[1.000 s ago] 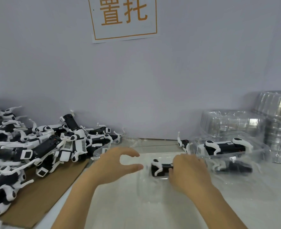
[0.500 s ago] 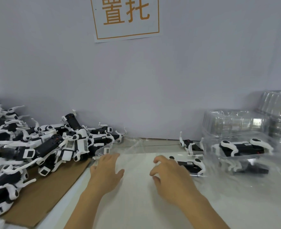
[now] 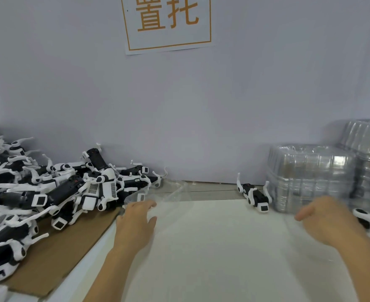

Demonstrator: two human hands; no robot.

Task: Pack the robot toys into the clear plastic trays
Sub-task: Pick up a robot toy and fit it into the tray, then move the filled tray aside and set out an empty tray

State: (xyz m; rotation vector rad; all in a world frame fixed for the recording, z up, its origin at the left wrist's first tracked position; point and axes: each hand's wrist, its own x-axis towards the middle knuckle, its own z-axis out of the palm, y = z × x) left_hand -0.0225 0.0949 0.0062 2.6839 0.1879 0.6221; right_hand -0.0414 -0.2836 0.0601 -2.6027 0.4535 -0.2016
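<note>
We see the robot toys (image 3: 66, 188) as small four-legged figures with glossy black bodies, white curved legs and white square end caps, some with grey gridded panels. Most lie tangled in a heap on a sheet of brown cardboard (image 3: 55, 253) at the left of the bench (image 3: 212, 247), whose top is pale and smooth. One single robot toy (image 3: 254, 196) lies apart at the back, just beside the stack of clear plastic trays (image 3: 310, 175), which are ribbed, shiny and nested on the right. Another toy (image 3: 365, 217) shows partly past our right hand (image 3: 325, 221), blurred.

Our left hand (image 3: 136, 223) lies flat with its fingers (image 3: 146, 204) nearly straight, resting on the near edge of a thin empty clear tray (image 3: 168, 190) that sits beside the heap. Our right hand is blurred; its fingers look loosely bent and spread, palm down, and seem to press a faint clear tray holding the partly seen toy, but we cannot tell whether they grip it.

A white sign (image 3: 168, 20) with orange characters and an orange border hangs on the grey wall (image 3: 201, 105).
</note>
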